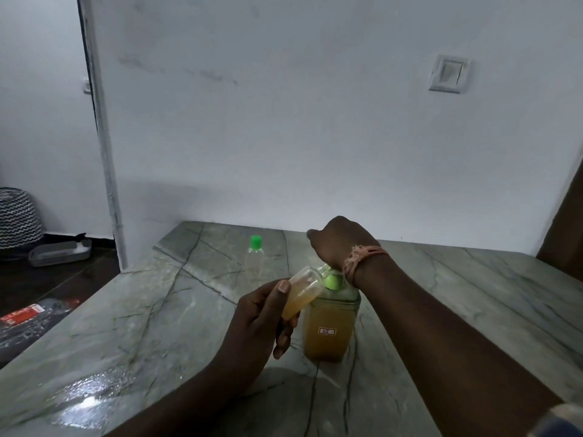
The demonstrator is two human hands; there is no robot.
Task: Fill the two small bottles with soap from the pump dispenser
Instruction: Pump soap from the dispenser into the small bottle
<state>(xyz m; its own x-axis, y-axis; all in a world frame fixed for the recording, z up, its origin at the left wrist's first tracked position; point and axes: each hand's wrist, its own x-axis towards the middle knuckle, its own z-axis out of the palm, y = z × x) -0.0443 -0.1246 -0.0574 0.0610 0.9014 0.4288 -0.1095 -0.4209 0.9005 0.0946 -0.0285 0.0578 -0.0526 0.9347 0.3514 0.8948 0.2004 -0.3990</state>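
A clear pump dispenser (329,332) full of amber soap stands on the marble table (132,326), its green pump collar just under my right wrist. My right hand (339,239) sits on top of the pump head, which it hides. My left hand (257,323) holds a small open bottle (301,293) tilted with its mouth at the pump; amber soap fills its lower part. A second small bottle (254,260), clear with a green cap, stands upright behind and to the left.
The table butts against a white wall with a light switch (448,74). Its left edge drops to a dark floor with a grey tray (60,253), a patterned basket (17,217) and a plastic bottle (34,316).
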